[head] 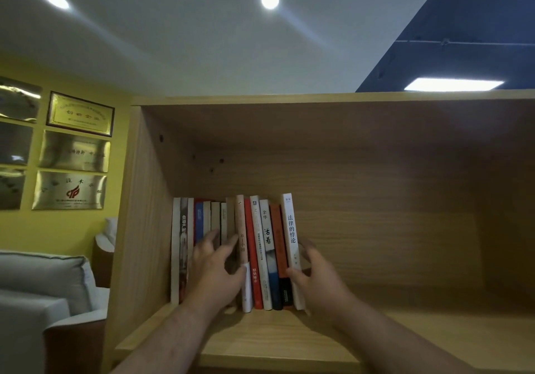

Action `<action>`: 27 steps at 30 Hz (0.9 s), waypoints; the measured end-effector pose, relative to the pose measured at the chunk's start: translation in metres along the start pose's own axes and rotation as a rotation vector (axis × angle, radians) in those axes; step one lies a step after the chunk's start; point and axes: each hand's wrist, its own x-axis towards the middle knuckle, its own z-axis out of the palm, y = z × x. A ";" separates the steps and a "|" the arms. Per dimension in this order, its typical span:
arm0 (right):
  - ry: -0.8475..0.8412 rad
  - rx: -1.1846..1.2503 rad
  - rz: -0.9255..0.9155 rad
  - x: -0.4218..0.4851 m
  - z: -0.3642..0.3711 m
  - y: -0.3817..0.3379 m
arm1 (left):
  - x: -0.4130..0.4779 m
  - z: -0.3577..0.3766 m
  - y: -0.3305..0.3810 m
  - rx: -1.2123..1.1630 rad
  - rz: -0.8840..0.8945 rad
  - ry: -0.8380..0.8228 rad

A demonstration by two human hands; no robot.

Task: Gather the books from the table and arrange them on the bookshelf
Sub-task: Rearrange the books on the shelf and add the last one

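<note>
A row of several books point(262, 246) stands upright at the left end of a wooden bookshelf compartment point(376, 188). The rightmost is a white book point(290, 226) with black characters on its spine, leaning slightly. My right hand point(317, 282) holds this white book, thumb on the spine and fingers round its far cover. My left hand point(215, 269) lies against the spines in the middle of the row, its fingers spread and touching a beige book point(241, 229). The books behind my left hand are partly hidden.
The shelf board point(419, 342) stretches bare to the right of the books. The compartment's left wall point(150, 214) stands beside the row. Left of the bookshelf are a yellow wall with metal plaques point(72, 153) and a grey sofa point(43, 284).
</note>
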 end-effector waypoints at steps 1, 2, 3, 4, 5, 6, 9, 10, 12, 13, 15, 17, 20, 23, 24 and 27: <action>-0.018 -0.025 -0.003 0.002 -0.001 0.002 | 0.000 0.000 0.000 0.002 -0.001 -0.004; -0.037 -0.048 0.007 0.004 -0.003 0.005 | 0.000 0.001 -0.001 0.002 -0.008 -0.002; -0.057 -0.061 0.021 0.005 -0.004 0.006 | 0.000 0.001 0.000 0.009 -0.016 0.006; -0.081 -0.071 0.037 0.008 -0.005 0.009 | 0.000 0.002 0.001 0.031 -0.020 0.019; -0.098 -0.078 0.053 0.010 -0.005 0.009 | 0.000 0.003 0.002 0.058 -0.021 0.031; -0.109 -0.081 0.064 0.012 -0.004 0.009 | 0.000 0.004 0.002 0.077 -0.025 0.043; -0.101 -0.097 0.041 0.017 0.000 0.006 | 0.001 0.006 0.003 0.066 -0.048 0.073; -0.095 -0.105 0.035 0.019 0.002 0.006 | 0.002 0.007 0.003 0.064 -0.054 0.085; -0.084 -0.126 0.032 0.023 0.004 0.006 | 0.004 0.007 0.002 0.052 -0.059 0.094; -0.084 -0.135 0.029 0.023 0.005 0.006 | 0.004 0.007 0.002 0.046 -0.062 0.091; -0.085 -0.163 0.022 0.021 0.007 0.009 | 0.005 0.004 0.003 0.063 -0.070 0.083; -0.073 -0.200 0.016 0.019 0.007 0.011 | 0.011 -0.004 0.009 0.108 -0.071 0.083; -0.078 -0.228 0.008 0.019 0.006 0.014 | 0.035 -0.024 0.027 0.152 -0.063 0.024; -0.082 -0.232 -0.003 0.019 0.004 0.014 | 0.061 -0.048 0.048 0.142 -0.116 -0.123; -0.085 -0.234 -0.003 0.020 0.003 0.015 | 0.067 -0.053 0.054 0.175 -0.123 -0.146; -0.089 -0.234 -0.011 0.022 0.003 0.017 | 0.072 -0.059 0.064 0.258 -0.114 -0.130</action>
